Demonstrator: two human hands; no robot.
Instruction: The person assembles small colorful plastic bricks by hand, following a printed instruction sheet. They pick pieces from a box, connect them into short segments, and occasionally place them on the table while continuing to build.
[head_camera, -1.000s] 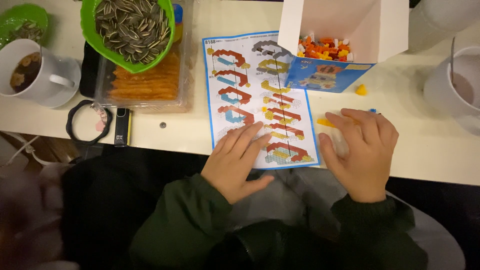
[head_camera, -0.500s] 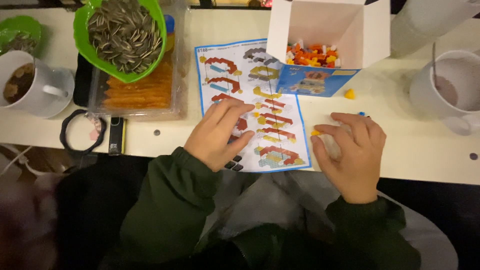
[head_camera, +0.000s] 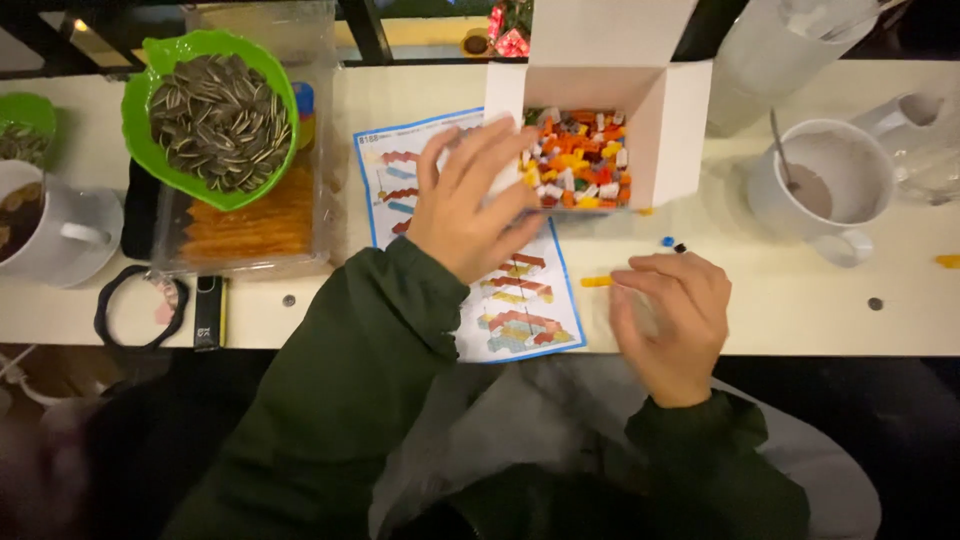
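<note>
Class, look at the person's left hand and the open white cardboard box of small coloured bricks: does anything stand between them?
Nothing visible does. The left hand is already at the open front of the white cardboard box, fingertips at the small coloured bricks. Beneath the hand lies only the flat printed instruction sheet. The box flaps stand open.

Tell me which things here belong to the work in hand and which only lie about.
In use: left hand, right hand, box of small bricks, instruction sheet, loose yellow brick.

Lying about: bowl of sunflower seeds, white mugs, black bracelet.
</note>
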